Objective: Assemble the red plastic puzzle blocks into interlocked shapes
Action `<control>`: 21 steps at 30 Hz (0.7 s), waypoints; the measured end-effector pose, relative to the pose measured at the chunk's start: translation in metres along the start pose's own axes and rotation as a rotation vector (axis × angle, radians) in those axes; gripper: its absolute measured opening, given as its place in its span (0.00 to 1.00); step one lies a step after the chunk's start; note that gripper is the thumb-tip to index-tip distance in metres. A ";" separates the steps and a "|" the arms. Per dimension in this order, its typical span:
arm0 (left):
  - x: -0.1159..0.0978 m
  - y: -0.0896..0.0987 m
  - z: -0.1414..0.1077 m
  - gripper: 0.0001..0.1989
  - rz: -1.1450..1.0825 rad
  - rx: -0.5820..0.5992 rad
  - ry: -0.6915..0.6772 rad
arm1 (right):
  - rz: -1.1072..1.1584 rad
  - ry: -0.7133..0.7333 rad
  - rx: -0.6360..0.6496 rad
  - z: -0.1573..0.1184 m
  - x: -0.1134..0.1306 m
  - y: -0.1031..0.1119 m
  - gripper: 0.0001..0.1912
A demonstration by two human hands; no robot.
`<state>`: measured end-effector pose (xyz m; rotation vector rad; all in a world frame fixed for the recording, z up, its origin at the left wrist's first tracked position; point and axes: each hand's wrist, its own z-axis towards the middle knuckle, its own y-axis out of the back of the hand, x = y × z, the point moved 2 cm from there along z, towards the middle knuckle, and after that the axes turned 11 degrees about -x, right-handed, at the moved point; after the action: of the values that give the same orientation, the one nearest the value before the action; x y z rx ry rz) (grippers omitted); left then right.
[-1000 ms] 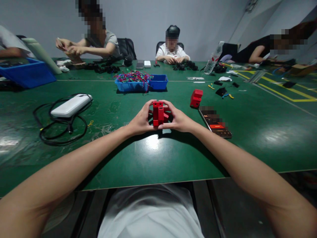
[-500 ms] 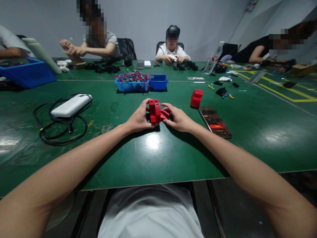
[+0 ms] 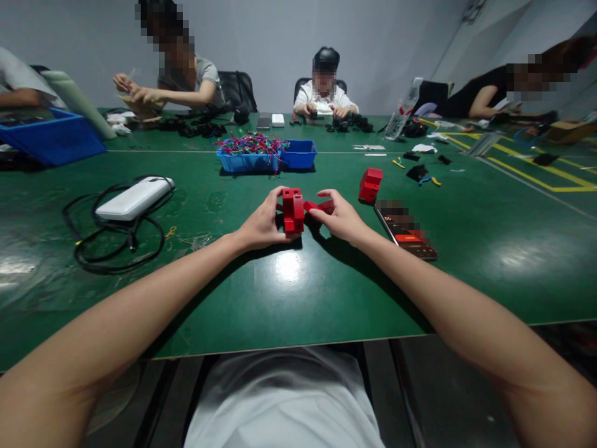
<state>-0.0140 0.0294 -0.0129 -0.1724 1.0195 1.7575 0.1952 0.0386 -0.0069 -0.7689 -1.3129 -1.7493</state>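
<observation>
My left hand (image 3: 265,219) grips a red block-shaped part (image 3: 293,211) from its left side, with the fingers behind it and the thumb low in front. Two small holes show in the top of this part. In my right hand (image 3: 339,218) a smaller flat red piece (image 3: 313,206) is pinched between thumb and fingers, its left end pointing at the block. A narrow gap seems to lie between the two red pieces. Another red block (image 3: 370,185) stands on the green table beyond my right hand, near a phone (image 3: 407,231).
A white power bank (image 3: 135,199) with a coiled black cable lies at left. Blue bins (image 3: 249,163) hold colourful wires ahead. Pliers (image 3: 430,181), a plastic bottle (image 3: 402,115) and black parts lie to the right. Several people work around the table.
My right hand has drawn the smaller red piece slightly away from the block and turned it. My left hand and the block have hardly moved.
</observation>
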 end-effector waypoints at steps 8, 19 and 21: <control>0.000 0.002 -0.001 0.46 0.005 -0.002 0.008 | 0.651 -0.457 0.008 0.006 0.004 -0.004 0.06; 0.001 0.002 -0.001 0.47 0.013 -0.005 0.023 | 0.625 -0.320 0.144 0.003 -0.003 -0.007 0.17; 0.000 0.002 -0.001 0.48 0.013 -0.002 0.034 | 0.626 -0.309 0.146 0.003 -0.003 -0.007 0.18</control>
<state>-0.0158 0.0290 -0.0127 -0.1979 1.0461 1.7730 0.1907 0.0428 -0.0115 -1.2412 -1.2006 -1.0560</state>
